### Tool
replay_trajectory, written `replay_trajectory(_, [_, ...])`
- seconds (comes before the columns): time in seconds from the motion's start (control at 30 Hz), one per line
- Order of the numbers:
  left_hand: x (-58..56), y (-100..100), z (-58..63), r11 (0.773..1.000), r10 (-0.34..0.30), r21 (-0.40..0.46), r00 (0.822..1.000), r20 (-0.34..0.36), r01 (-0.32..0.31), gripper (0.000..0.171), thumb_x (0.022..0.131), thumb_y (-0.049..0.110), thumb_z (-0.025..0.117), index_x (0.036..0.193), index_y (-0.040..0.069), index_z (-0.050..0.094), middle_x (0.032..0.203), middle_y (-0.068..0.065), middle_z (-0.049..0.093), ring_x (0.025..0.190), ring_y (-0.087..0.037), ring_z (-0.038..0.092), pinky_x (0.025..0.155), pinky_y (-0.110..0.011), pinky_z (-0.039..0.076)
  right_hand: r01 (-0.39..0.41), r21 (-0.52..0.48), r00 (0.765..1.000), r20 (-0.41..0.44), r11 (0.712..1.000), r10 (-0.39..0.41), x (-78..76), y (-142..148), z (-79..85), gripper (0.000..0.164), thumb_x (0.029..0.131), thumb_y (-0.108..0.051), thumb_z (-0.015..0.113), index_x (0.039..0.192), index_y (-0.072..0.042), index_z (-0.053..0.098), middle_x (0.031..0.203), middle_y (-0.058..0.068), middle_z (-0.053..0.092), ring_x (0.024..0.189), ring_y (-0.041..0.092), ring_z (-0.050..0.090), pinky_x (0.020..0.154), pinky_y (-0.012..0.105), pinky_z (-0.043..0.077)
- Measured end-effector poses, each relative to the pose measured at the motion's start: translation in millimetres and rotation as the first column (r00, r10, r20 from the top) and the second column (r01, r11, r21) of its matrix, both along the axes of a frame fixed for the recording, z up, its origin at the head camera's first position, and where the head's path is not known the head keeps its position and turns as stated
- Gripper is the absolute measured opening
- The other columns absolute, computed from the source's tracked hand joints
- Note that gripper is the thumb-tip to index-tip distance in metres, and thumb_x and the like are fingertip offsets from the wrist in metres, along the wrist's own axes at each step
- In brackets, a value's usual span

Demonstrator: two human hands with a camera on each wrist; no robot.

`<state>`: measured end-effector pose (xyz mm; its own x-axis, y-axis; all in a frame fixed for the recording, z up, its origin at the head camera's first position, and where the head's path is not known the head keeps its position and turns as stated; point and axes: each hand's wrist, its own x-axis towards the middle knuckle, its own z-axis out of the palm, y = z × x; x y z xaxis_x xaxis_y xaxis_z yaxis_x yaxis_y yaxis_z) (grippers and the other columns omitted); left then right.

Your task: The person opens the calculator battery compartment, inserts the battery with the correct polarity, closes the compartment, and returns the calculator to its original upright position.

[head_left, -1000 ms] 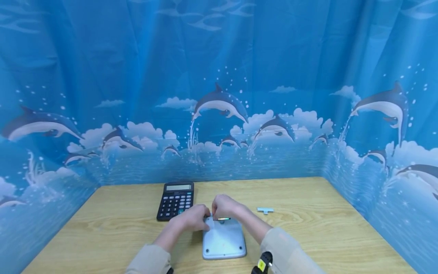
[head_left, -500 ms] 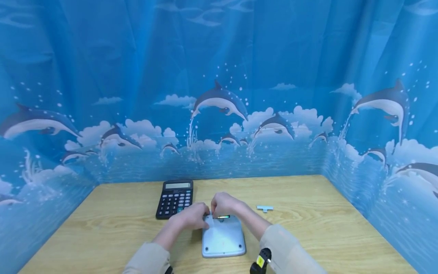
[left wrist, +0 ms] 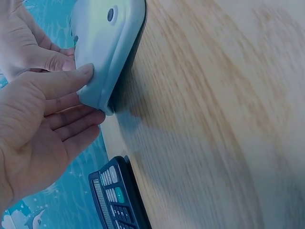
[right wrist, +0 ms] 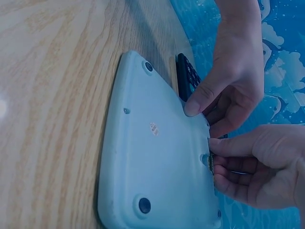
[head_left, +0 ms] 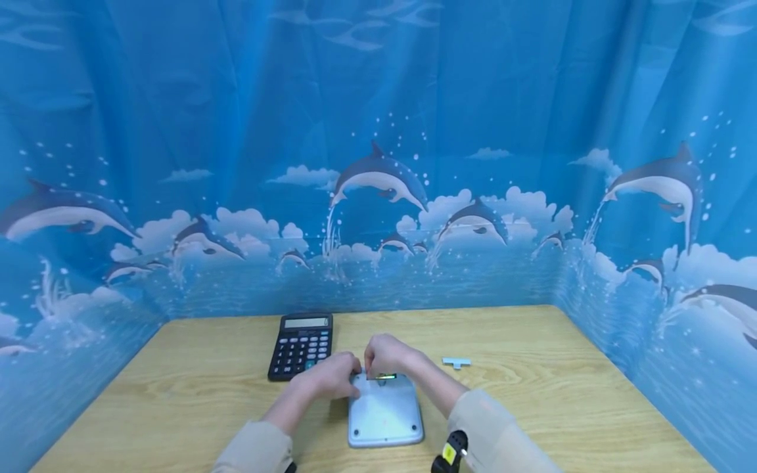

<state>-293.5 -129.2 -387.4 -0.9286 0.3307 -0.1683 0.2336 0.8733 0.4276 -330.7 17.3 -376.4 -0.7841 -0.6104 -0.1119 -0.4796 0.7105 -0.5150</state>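
Note:
A light blue calculator [head_left: 386, 417] lies back side up, its dark round feet and a small sticker [right wrist: 154, 129] showing; its keys are hidden. My left hand [head_left: 331, 376] grips its far left corner, thumb on the back and fingers curled beneath, as the left wrist view shows. At the far edge, my right hand [head_left: 387, 355] pinches one end of a small shiny battery [head_left: 387, 377] at the open battery slot. In the right wrist view only a bit of the battery [right wrist: 211, 163] shows between thumb and fingers. How deep it sits is hidden.
A black calculator [head_left: 301, 345] lies face up behind my left hand. Right of my right arm is a small T-shaped light blue cover [head_left: 457, 362] on the wooden table [head_left: 532, 407]. A dolphin-print curtain [head_left: 378, 263] borders the table's back and sides.
The view has shifted slightly. Both hands keep nearly the same place on the light blue calculator, and the battery has barely moved.

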Motion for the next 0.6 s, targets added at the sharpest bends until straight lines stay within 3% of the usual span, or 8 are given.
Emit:
replay_trajectory(0.33, [-0.4, -0.4, 0.9, 1.0, 0.002, -0.01, 1.0, -0.008, -0.002, 0.033, 0.072, 0.014, 0.077, 0.102, 0.007, 0.065, 0.088, 0.001, 0.06, 0.082, -0.013, 0.056, 0.079, -0.033, 0.051, -0.038, 0.015, 0.996, -0.078, 0.999, 0.039, 2.2, 0.2, 1.5, 0.017, 0.075, -0.002, 0.072, 0.063, -0.012, 0.065, 0.059, -0.006, 0.057, 0.055, 0.007, 0.051, 0.052, 0.018, 0.044])
replay_trajectory(0.6, [1.3, 0.7, -2.5, 1.0, 0.002, -0.007, 1.0, -0.019, -0.002, 0.036, 0.071, 0.014, 0.077, 0.104, 0.007, 0.065, 0.091, 0.0, 0.06, 0.084, -0.014, 0.056, 0.079, -0.033, 0.051, -0.042, 0.044, 0.996, -0.074, 0.998, 0.045, 4.0, 0.3, 3.6, 0.017, 0.075, 0.0, 0.072, 0.064, -0.012, 0.066, 0.06, -0.007, 0.057, 0.055, 0.007, 0.051, 0.051, 0.018, 0.044])
